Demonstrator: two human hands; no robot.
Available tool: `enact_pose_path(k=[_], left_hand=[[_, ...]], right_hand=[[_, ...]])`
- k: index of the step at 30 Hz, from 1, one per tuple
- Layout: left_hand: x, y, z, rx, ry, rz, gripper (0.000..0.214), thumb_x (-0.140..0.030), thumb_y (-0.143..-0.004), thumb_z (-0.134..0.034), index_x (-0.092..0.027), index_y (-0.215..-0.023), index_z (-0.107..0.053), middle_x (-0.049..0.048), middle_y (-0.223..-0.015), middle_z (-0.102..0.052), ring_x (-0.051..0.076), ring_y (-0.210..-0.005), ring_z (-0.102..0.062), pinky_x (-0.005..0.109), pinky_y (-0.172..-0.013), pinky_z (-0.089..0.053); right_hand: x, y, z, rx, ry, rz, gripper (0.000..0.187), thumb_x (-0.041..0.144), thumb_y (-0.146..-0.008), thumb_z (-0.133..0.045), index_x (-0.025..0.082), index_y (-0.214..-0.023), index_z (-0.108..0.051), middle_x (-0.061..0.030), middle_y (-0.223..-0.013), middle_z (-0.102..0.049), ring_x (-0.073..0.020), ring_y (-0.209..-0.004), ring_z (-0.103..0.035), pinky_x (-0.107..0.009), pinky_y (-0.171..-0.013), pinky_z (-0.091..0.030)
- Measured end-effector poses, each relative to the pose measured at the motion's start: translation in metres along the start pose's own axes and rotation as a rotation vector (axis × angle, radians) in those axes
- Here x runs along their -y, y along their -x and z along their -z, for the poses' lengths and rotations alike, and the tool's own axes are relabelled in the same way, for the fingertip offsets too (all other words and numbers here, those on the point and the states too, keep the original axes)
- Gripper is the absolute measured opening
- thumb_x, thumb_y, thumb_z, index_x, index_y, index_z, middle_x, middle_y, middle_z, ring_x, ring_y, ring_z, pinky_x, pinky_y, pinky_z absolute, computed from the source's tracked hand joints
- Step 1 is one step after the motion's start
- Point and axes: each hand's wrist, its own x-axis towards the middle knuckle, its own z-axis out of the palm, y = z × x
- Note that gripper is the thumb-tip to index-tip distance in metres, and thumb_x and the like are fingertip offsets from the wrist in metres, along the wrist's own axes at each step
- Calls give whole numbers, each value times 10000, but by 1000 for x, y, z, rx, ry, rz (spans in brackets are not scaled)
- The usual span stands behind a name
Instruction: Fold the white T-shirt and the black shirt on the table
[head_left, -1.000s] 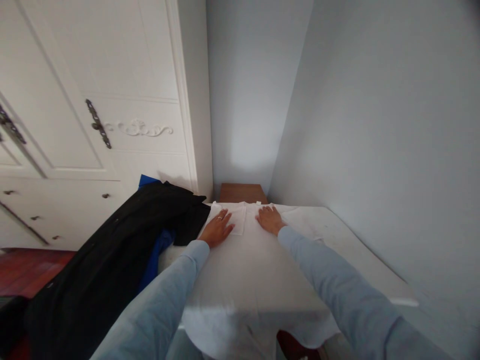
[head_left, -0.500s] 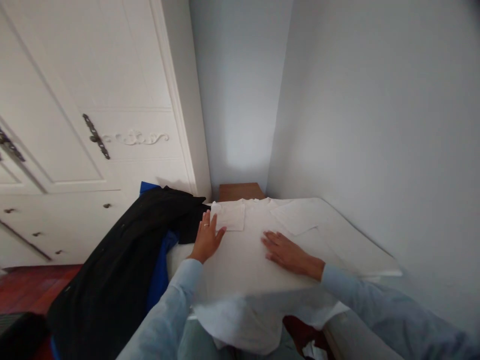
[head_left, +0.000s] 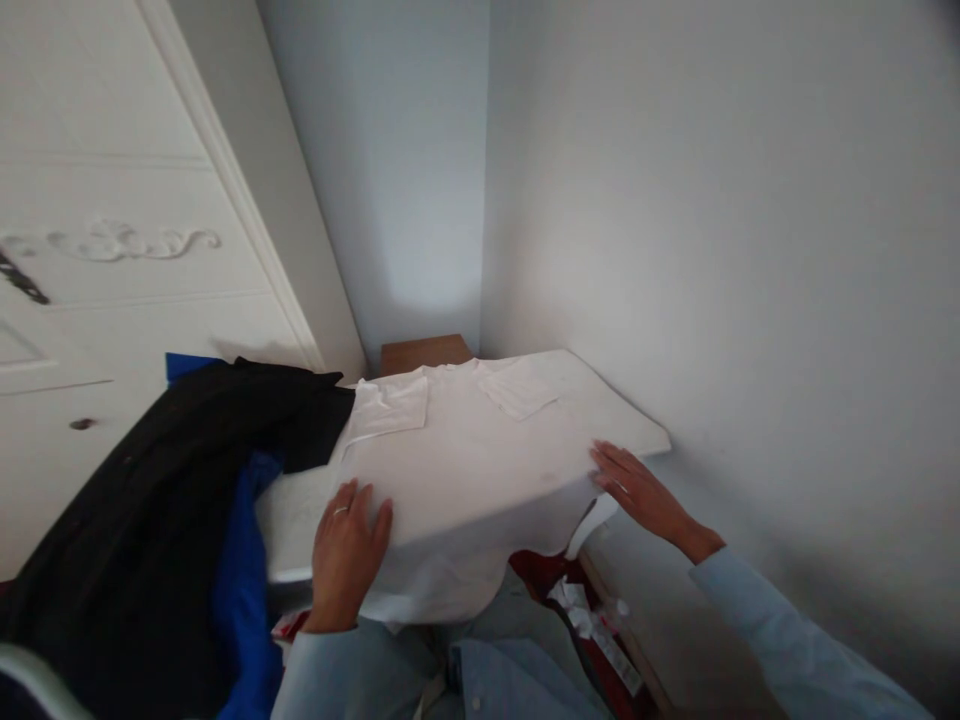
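1. Rightward, a grey wall (head_left: 712,250) borders the white board (head_left: 295,525); black clothing (head_left: 150,500) lies left, open air above.
2. White shirt (head_left: 465,460) lies flat, draping over the near edge.
3. Left hand (head_left: 347,555): fingers slightly parted, at the shirt's near left.
4. Right hand (head_left: 641,490): fingers nearly together, at its right.
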Motion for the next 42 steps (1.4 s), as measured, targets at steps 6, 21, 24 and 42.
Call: enact_pose_path(k=[6,21,24,42], left_hand=[[-11,16,34,-236,271,37,346,-400,-948,-475,-174,-1160,-629,180,-1366,-577,307,-1338,-510,526,-1124,-448],[-19,152,-57,-150,513,770,589,-456,-850,-548,-175,-1355,-432,201,-1387,-490,384,-1314,-487,599,-1068,-477],[-25,156,-67,-115,407,701,598,-418,-864,-527,-173,-1388,-372,209,-1380,-495,381,-1346,-465,601,-1109,-436],[-15,156,-24,-36,448,972,374,-545,-787,-590,-200,-921,-639,49,-793,-672,235,-746,-649,358,-670,-549]], right_hand=[[25,32,-22,-407,-308,-304,538,581,-903,-531,208,-1277,-631,-138,-1367,-617,-303,-1292,-555,-523,-1143,-388],[50,53,-144,-354,-912,-837,517,541,-609,-785,141,-924,-699,-120,-907,-763,-272,-829,-712,-395,-760,-576],[49,62,-134,-308,-939,-878,524,565,-588,-810,139,-883,-734,-109,-887,-767,-275,-829,-713,-402,-771,-576],[37,133,-98,-14,-1077,-909,460,528,-652,-832,197,-956,-735,-104,-1033,-762,-306,-940,-722,-465,-850,-598]])
